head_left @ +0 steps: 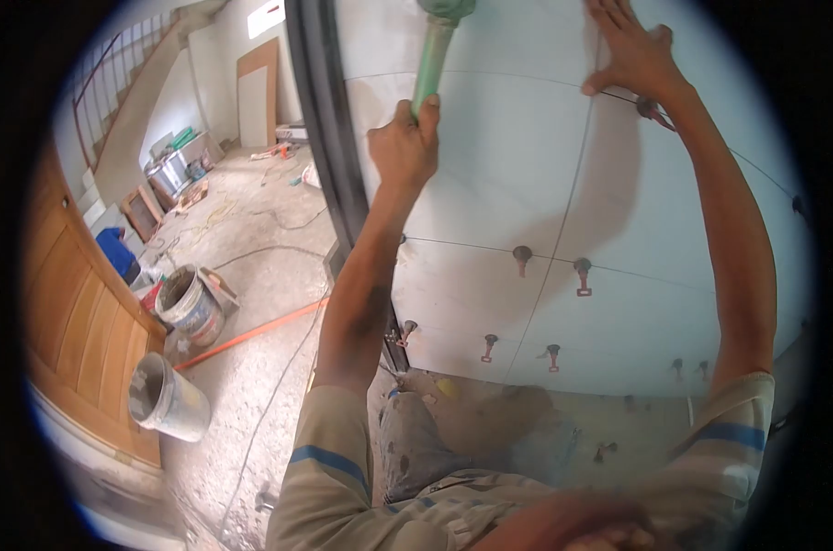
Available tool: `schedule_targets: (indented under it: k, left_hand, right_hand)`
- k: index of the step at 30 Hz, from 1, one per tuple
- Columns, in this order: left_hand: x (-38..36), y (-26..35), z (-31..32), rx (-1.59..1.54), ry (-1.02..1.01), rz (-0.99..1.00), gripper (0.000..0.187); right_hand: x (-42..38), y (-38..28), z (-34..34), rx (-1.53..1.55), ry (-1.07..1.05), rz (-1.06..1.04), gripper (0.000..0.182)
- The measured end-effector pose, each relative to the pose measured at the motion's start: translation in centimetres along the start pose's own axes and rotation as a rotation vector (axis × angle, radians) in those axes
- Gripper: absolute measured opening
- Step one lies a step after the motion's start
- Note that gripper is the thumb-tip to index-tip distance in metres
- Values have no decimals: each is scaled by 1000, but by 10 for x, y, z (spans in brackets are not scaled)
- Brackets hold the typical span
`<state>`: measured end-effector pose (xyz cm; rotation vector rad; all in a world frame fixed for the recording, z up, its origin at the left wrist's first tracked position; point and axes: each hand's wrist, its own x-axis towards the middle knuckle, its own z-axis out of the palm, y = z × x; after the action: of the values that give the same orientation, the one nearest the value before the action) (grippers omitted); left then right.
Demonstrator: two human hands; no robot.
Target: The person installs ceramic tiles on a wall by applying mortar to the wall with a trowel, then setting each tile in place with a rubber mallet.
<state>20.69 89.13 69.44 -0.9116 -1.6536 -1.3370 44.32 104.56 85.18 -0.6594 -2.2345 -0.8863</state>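
My left hand (405,147) is wrapped round the green handle (429,69) of a tool whose dark head is cut off by the top edge of the view. White tiles (499,156) cover the wall in front of me. Fingers spread, my right hand (635,55) lies against the tiles near a joint at the upper right. Just below it, a red and black clip (653,110) sits in the joint. More such clips stick out of the joints lower down, among them one at the centre (522,259) and one beside it (583,275).
A dark metal frame (329,119) edges the tiles on the left. Two buckets (189,303) (168,399) stand by a wooden door (86,321). An orange bar (251,332) and cables lie on the rough floor. Boards and stairs are further back.
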Motion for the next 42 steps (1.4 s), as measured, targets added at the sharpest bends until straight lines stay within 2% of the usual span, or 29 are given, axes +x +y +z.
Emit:
schedule_targets:
  k: [2,4,5,7,8,9,11,13,15,16,17,18,20,23,25,27,29,31,32,35,36,37,39,42]
  left_hand:
    - [-2,5,-2,-88,-64,-125,55]
    - [2,-2,0,44,-91,-80,53]
    - [1,-4,-3,45,-10,-16,51]
    - [-5,-9,-16,4,-69,-48,48]
    - [-10,-11,-21,4,-63,-46,48]
    - [-14,-15,-28,-41,-21,-39,47]
    - [-21,-23,-41,-84,21,-25,46]
    - [-26,-33,-50,-191,86,-59,44]
    - [-32,-46,-61,-102,124,-30,43]
    - [-36,-47,-73,-132,96,-90,43]
    - [-36,-50,-81,-163,69,-149,43]
    - [-39,-70,-78,-67,127,-86,44]
    - [-40,-77,-91,-86,88,-111,45]
    - [-43,-84,-87,-128,54,-131,45]
    - [-40,-85,-73,-210,86,-161,45]
    - [-31,-70,-63,-231,81,-155,44]
    - [-26,-53,-60,-253,81,-147,43]
    - [-19,-34,-55,-288,60,-246,41]
    - [-14,-30,-49,-302,77,-246,39]
    - [-2,-11,-48,-388,78,-248,40]
    - [-1,-7,-50,-393,74,-209,40]
    - [1,-8,-51,-398,68,-202,40]
    - [-2,-11,-51,-350,84,-168,40]
    - [-9,-6,-67,-347,-20,-248,42]
  right_hand:
    - [5,0,7,-7,3,-6,139]
    - [18,0,29,-225,172,141,131]
    - [21,-2,28,-211,193,117,131]
    - [19,0,28,-126,155,114,132]
    - [22,-5,38,-257,188,146,112]
    - [29,-17,53,-258,193,147,112]
    - [44,-50,85,126,715,-29,88]
    - [41,-127,76,32,548,7,81]
    - [49,-189,88,129,557,-79,80]
    - [51,-215,89,139,526,-100,78]
    - [52,-235,89,148,495,-121,76]
    - [54,-248,89,156,501,-116,76]
    - [51,-264,94,166,409,-277,70]
    - [51,-253,98,161,430,-362,65]
    - [55,-220,97,132,441,-390,60]
    - [53,-179,87,4,517,-288,57]
    - [56,-148,67,6,489,-201,61]
    - [56,-121,57,107,546,-140,64]
    - [57,-115,58,120,602,-135,72]
    - [41,-116,65,71,545,-7,67]
    - [33,-119,71,90,569,-4,77]
    - [24,-121,80,86,569,6,77]
    - [1,-128,97,239,618,166,83]
    - [-23,-122,105,264,612,245,89]
